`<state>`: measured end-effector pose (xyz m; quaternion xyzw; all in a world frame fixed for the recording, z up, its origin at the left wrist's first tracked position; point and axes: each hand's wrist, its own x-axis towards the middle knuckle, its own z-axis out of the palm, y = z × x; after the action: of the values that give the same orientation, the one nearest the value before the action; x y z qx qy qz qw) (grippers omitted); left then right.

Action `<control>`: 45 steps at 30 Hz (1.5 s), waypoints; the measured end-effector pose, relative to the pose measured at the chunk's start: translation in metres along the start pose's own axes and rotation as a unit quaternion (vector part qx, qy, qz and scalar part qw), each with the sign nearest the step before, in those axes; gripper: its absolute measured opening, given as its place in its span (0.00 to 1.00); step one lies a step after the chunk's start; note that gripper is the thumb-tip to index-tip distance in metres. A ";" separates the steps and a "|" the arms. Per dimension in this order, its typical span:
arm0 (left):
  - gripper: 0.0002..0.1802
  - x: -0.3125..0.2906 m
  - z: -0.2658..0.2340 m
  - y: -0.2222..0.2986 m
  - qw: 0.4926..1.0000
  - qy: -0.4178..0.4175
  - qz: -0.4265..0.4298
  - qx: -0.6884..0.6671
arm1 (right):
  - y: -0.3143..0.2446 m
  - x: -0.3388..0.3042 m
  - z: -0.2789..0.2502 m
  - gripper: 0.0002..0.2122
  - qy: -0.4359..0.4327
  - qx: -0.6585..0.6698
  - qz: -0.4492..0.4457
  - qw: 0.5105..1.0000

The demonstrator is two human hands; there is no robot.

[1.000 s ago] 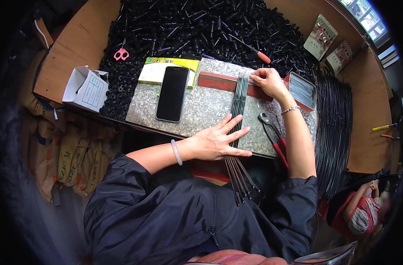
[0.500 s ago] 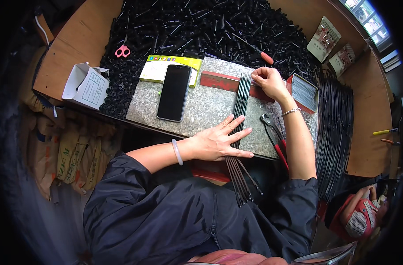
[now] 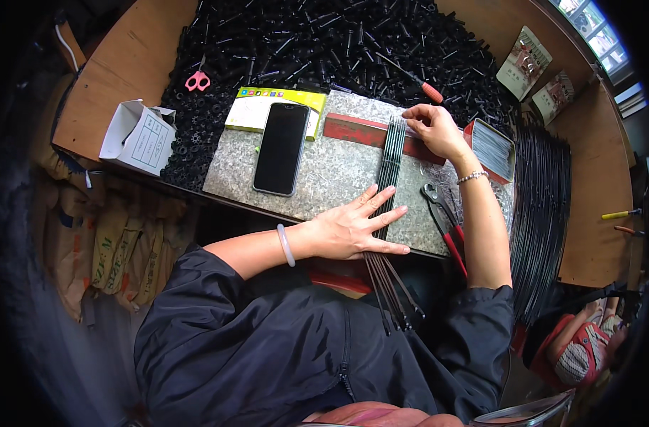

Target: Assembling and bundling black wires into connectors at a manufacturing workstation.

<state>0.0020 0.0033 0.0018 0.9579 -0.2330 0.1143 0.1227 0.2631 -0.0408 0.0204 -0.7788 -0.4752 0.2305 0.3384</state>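
My left hand (image 3: 347, 226) lies flat with fingers spread across several thin dark cables (image 3: 390, 165), pressing them side by side on a speckled grey slab (image 3: 331, 178). Their lower ends fan out past the slab's front edge and end in small tips. The upper ends cross a red metal bar (image 3: 353, 129). Beside those ends, my right hand (image 3: 437, 134) has thumb and forefinger pinched together; whatever is between them is too small to make out. Red-handled pliers (image 3: 445, 224) lie under the right forearm. An open red box (image 3: 491, 153) of thin grey wires stands right of that hand.
A phone (image 3: 282, 149) leans on a yellow-green box (image 3: 249, 112). Black parts (image 3: 317, 43) heap up behind, with pink scissors (image 3: 198, 80) and a red-handled screwdriver (image 3: 429, 91). Long black cables (image 3: 541, 220) lie right, a white carton (image 3: 139, 139) left. Another person (image 3: 580, 349) is at lower right.
My right hand shifts very slightly at the cables' upper ends, still pinched. The left hand stays flat on the cables, and their loose lower ends move a little.
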 end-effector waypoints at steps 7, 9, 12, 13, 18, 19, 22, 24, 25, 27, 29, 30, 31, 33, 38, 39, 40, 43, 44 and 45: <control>0.38 -0.001 0.003 0.000 1.000 0.011 -0.005 -0.009 | -0.002 -0.001 0.002 0.07 0.008 -0.046 -0.011 0.999; 0.41 -0.001 0.005 -0.001 1.000 0.015 -0.004 -0.006 | -0.001 -0.001 0.002 0.07 0.005 -0.023 -0.009 1.000; 0.41 -0.001 0.004 0.000 1.000 0.016 -0.004 -0.006 | 0.004 0.001 0.004 0.07 0.003 0.011 -0.013 1.000; 0.37 -0.001 0.002 0.000 1.000 0.010 -0.005 -0.007 | 0.006 0.001 0.004 0.06 0.004 0.021 -0.020 1.000; 0.33 0.000 0.001 0.000 1.000 0.009 -0.005 -0.012 | 0.010 0.000 0.002 0.06 0.003 0.009 -0.019 1.000; 0.33 -0.001 0.002 0.000 1.000 0.009 -0.003 -0.002 | 0.010 0.000 0.002 0.06 0.006 0.005 -0.022 1.000; 0.33 -0.001 0.003 0.000 1.000 0.010 -0.002 0.012 | 0.009 0.000 0.002 0.06 0.007 0.002 -0.023 1.000; 0.33 -0.001 0.002 0.000 1.000 0.009 -0.002 0.015 | 0.007 -0.002 0.001 0.07 0.003 0.004 -0.019 1.000; 0.33 -0.001 0.001 0.000 1.000 0.008 -0.003 0.007 | 0.008 -0.002 0.001 0.07 0.000 0.008 -0.015 1.000; 0.33 -0.001 0.001 0.000 1.000 0.008 -0.004 -0.002 | 0.013 0.000 0.002 0.07 0.003 0.009 -0.025 1.000; 0.41 -0.001 0.003 0.001 1.000 0.007 -0.012 -0.017 | 0.016 0.000 0.001 0.08 0.006 0.011 -0.034 0.999; 0.41 -0.001 0.003 0.000 1.000 0.007 -0.012 -0.017 | 0.013 0.000 0.001 0.08 -0.003 0.008 -0.023 1.000; 0.41 -0.001 0.004 0.000 1.000 0.008 -0.012 -0.016 | 0.011 -0.001 0.001 0.08 -0.012 0.005 -0.012 1.000; 0.41 -0.001 0.004 0.000 1.000 0.008 -0.012 -0.016 | 0.013 0.000 0.001 0.08 -0.014 0.013 -0.012 1.000; 0.33 -0.001 0.002 0.000 1.000 0.006 -0.002 0.006 | 0.009 0.000 0.004 0.08 -0.009 0.020 -0.019 1.000; 0.33 -0.001 0.002 0.000 1.000 0.006 -0.002 0.006 | 0.009 0.001 0.005 0.08 -0.007 0.032 -0.021 0.999; 0.33 -0.001 0.002 0.000 1.000 0.004 -0.002 0.003 | 0.009 0.001 0.005 0.08 -0.005 0.044 -0.023 0.999; 0.33 0.000 0.000 0.000 1.000 0.000 -0.003 -0.002 | 0.010 0.003 0.000 0.07 -0.029 0.032 -0.007 0.999; 0.33 0.000 -0.001 0.000 1.000 -0.002 -0.003 -0.004 | 0.011 0.004 0.000 0.07 -0.029 0.032 -0.007 0.999; 0.33 0.000 0.000 0.000 1.000 -0.002 -0.003 -0.004 | 0.013 0.005 0.000 0.06 -0.029 0.032 -0.009 0.999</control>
<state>0.0015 0.0037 0.0021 0.9584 -0.2305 0.1114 0.1260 0.2725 -0.0402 0.0105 -0.7565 -0.4842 0.2652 0.3506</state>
